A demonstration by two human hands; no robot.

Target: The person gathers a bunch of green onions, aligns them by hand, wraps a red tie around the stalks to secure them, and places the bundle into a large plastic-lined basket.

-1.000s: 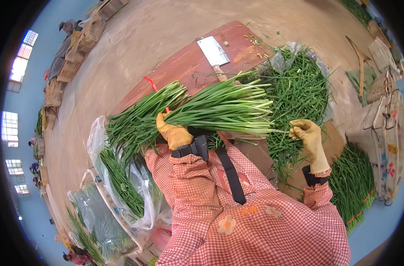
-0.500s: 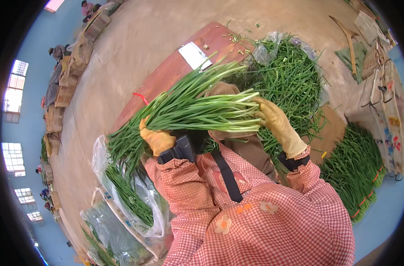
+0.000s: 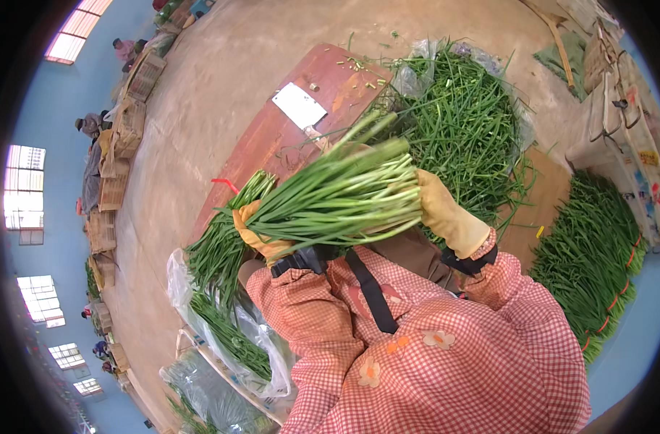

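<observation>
A thick bunch of garlic chives (image 3: 337, 194) lies crosswise between my two gloved hands, its pale stem ends to the right and green leaves to the left. My left hand (image 3: 260, 233), in a yellow glove, is closed round the leafy part. My right hand (image 3: 449, 215), also gloved, bends against the stem ends, its fingertips partly hidden. Behind the leaves, more garlic chives (image 3: 218, 253) hang over the left side of the red board (image 3: 254, 155). A cleaver (image 3: 299, 105) with a pale blade rests on that board, its handle toward the bunch.
A large heap of loose greens (image 3: 464, 119) on plastic lies beyond my right hand. Red-tied bundles (image 3: 587, 260) stand at the right beside a pale sack (image 3: 616, 145). Clear plastic bags (image 3: 272, 362) with greens sit at lower left. Crates (image 3: 124, 137) and people line the far left wall.
The bunch has become shorter and more gathered between my hands, its stem ends now more even against my right glove. The leafy portion at the left now shows apart. My view has shifted slightly.
</observation>
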